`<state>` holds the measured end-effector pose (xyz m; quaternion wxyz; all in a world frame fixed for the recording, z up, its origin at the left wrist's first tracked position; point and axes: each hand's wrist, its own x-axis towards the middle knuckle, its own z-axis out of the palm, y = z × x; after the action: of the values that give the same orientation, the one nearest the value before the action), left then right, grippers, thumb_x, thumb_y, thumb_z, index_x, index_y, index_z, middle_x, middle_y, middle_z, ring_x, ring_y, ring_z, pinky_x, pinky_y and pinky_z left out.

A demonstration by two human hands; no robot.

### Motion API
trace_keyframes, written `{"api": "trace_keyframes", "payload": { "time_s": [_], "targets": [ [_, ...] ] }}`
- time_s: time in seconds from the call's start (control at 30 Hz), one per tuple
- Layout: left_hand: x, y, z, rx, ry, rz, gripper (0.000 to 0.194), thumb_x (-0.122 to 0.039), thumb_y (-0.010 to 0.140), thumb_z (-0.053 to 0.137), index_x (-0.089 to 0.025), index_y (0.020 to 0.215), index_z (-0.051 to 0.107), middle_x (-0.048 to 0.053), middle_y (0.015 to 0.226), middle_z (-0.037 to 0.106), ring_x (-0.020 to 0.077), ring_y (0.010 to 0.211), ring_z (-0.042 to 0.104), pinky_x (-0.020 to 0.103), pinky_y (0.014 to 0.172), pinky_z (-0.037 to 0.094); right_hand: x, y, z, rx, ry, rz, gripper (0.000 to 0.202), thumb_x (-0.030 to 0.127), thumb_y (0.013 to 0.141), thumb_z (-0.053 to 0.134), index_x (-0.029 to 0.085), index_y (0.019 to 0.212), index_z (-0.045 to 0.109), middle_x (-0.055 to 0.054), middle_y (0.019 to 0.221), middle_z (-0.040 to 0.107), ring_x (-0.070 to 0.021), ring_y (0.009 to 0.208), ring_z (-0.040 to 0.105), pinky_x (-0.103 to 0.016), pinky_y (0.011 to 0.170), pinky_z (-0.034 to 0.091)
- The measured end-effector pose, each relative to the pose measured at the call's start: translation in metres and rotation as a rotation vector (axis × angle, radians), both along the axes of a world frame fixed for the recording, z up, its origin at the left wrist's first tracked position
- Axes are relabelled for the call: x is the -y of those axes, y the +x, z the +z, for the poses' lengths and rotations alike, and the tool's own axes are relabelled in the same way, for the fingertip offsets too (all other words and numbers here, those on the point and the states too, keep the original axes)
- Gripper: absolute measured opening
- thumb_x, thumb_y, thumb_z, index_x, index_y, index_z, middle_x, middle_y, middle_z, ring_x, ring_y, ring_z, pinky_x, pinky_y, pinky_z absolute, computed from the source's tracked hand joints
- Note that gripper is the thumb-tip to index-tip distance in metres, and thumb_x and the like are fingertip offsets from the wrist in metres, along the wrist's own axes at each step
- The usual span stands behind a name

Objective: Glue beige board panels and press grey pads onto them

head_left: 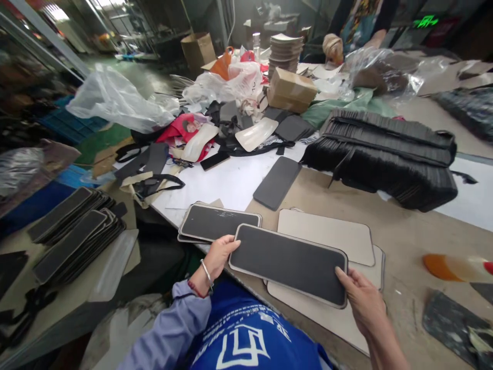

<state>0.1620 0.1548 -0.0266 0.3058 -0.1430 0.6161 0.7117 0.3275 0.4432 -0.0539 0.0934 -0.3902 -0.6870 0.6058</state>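
A flat black panel with rounded corners and a pale border [288, 264] is held level between both my hands, above the table's front edge. My left hand [217, 259] pinches its left end, thumb on top. At the right end, my right hand [360, 290] grips it with the thumb on the black face. Beneath and behind it lie beige rounded boards [327, 234], partly covered by the panel. A small stack of similar black panels [219, 222] rests just past my left hand. Farther back a plain dark grey piece [277, 182] lies by itself.
A long bundle of black pieces [385, 154] stands at the back right. Fabric scraps, plastic bags [123, 100] and a cardboard box [291, 90] crowd the far side. Stacked panels [73, 241] sit at left. An orange-handled bottle-like object [450, 268] lies right. Another person [362, 25] stands across the table.
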Motion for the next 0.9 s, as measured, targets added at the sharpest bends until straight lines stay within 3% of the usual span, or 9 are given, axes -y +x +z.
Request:
{"api": "trace_keyframes", "payload": {
  "time_s": [0.13,0.23,0.33,0.6,0.73,0.9],
  "targets": [
    [0.063,-0.042,0.007,-0.045,-0.048,0.081,0.036,-0.035,0.051,0.076,-0.013,0.076,0.065,0.004,0.065,0.067,0.0167,0.061,0.063,0.030,0.064,0.051,0.056,-0.067,0.015,-0.021,-0.195,0.074,0.044,0.054,0.058,0.068,0.017,0.079,0.060,-0.004,0.072,0.066,-0.0198,0.069,0.061,-0.030,0.062,0.051],
    [0.103,-0.074,0.007,-0.098,-0.135,0.190,0.035,-0.033,0.048,0.075,-0.013,0.074,0.064,0.003,0.063,0.067,0.0158,0.059,0.061,0.028,0.060,0.049,0.097,-0.113,0.012,-0.022,-0.194,0.159,0.044,0.056,0.059,0.067,0.016,0.075,0.059,-0.002,0.065,0.064,-0.0190,0.064,0.060,-0.030,0.060,0.050],
    [0.128,-0.102,0.002,-0.127,-0.214,0.257,0.034,-0.032,0.046,0.073,-0.013,0.072,0.062,0.000,0.059,0.065,0.0144,0.055,0.059,0.026,0.055,0.047,0.126,-0.146,0.003,-0.007,-0.151,0.219,0.043,0.057,0.061,0.063,0.017,0.075,0.057,-0.001,0.064,0.063,-0.0185,0.062,0.059,-0.030,0.059,0.049],
    [0.146,-0.137,-0.030,-0.167,-0.363,0.211,0.028,-0.030,0.049,0.068,-0.016,0.071,0.059,-0.001,0.059,0.063,0.0163,0.060,0.060,0.027,0.058,0.047,0.147,-0.170,-0.018,0.150,0.140,0.231,0.042,0.055,0.065,0.054,0.018,0.086,0.057,-0.007,0.077,0.068,-0.0255,0.077,0.063,-0.036,0.067,0.050],
    [0.154,-0.142,-0.043,-0.200,-0.418,0.177,0.030,-0.029,0.051,0.069,-0.016,0.077,0.060,0.002,0.066,0.065,0.0174,0.066,0.062,0.027,0.062,0.048,0.152,-0.169,-0.022,0.130,0.113,0.184,0.044,0.051,0.067,0.050,0.017,0.096,0.054,-0.010,0.090,0.068,-0.0246,0.084,0.063,-0.035,0.074,0.049],
    [0.159,-0.143,-0.049,-0.160,-0.384,0.194,0.032,-0.028,0.055,0.070,-0.014,0.082,0.061,0.003,0.069,0.066,0.0157,0.066,0.062,0.027,0.063,0.049,0.155,-0.169,-0.018,0.233,0.271,0.150,0.041,0.047,0.069,0.046,0.016,0.094,0.057,-0.008,0.079,0.067,-0.0236,0.078,0.063,-0.036,0.072,0.047]
  ]
}}
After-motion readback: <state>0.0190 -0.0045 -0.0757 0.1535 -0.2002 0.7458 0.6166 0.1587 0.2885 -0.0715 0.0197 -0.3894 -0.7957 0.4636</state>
